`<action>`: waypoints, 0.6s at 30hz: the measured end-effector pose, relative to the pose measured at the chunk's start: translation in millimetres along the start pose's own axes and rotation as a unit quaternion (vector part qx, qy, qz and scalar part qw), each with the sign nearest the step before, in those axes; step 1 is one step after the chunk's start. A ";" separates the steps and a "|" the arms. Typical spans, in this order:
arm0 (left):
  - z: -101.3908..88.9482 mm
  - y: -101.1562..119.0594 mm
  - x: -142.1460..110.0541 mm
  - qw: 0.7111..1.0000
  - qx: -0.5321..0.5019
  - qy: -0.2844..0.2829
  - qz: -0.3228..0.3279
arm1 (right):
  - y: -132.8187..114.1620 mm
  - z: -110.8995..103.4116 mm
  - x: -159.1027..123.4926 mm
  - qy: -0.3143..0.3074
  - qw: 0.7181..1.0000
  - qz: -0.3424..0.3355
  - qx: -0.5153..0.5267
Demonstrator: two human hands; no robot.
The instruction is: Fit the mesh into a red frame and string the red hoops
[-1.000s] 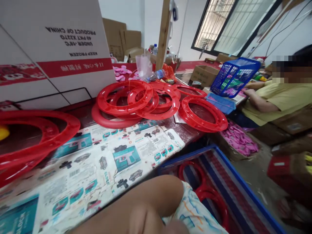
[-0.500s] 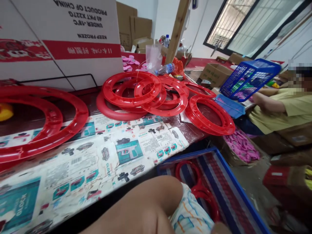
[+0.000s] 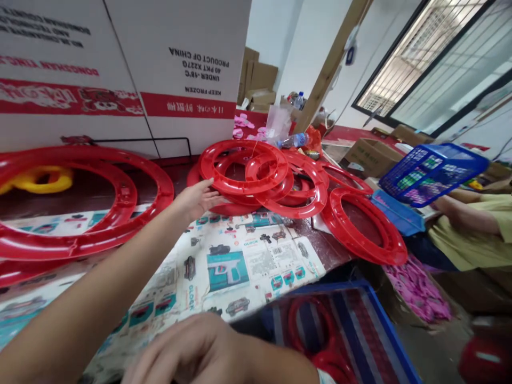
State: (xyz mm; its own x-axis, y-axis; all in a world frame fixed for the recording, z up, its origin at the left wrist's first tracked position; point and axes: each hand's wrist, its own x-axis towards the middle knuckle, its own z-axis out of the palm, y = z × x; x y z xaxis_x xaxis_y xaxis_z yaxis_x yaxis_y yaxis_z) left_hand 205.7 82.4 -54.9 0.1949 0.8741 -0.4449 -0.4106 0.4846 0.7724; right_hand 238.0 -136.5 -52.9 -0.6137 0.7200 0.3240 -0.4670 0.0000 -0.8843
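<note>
Prob. reach step: my L hand [image 3: 200,201] is at red rings [image 3: 245,186], fingers apart; I'd say calls for rim pinch. R hand [image 3: 200,349] blurred, can't read grip.

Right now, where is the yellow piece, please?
In the head view, the yellow piece shows at the far left, through the opening of red rings, left of the left hand.

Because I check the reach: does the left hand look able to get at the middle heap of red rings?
Probably yes: the left hand, fingers spread, is at the near-left edge of the heap, with nothing visible between.
</note>
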 end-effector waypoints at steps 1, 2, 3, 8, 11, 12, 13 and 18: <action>5.2 -0.3 8.2 1.000 -0.007 -0.007 -0.016 | -0.8 -7.6 -4.1 0.005 1.000 0.018 0.021; 9.5 -1.3 14.5 0.999 -0.011 -0.010 -0.031 | -1.8 -12.8 -10.3 0.019 0.999 0.034 0.032; 13.0 -2.9 19.3 0.999 -0.013 -0.010 -0.044 | -2.8 -16.2 -17.4 0.034 0.998 0.047 0.037; 23.7 -10.7 30.3 0.999 -0.019 0.001 -0.050 | -9.0 -24.7 -39.4 0.112 0.988 0.095 0.046; 24.4 -9.7 29.0 1.000 -0.020 0.012 -0.019 | -15.3 -29.9 -36.9 0.140 0.986 0.088 0.030; 22.9 -8.4 26.9 1.000 -0.018 0.017 -0.008 | -17.7 -31.4 -35.0 0.141 0.986 0.083 0.022; 20.4 -6.7 24.0 1.000 -0.015 0.023 0.003 | -20.0 -32.6 -32.9 0.142 0.987 0.079 0.012; -5.2 4.0 -0.1 0.999 0.006 0.022 0.039 | -29.5 -34.4 -23.6 0.181 0.981 0.054 -0.037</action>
State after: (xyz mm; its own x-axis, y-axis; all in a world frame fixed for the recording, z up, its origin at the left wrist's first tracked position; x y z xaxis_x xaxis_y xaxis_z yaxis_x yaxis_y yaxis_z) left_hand 199.4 84.1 -54.1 0.1233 0.9074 -0.4019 -0.4123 0.4152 0.8110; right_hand 288.1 -129.6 -46.0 -0.3841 0.9181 0.0978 -0.3560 -0.0496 -0.9332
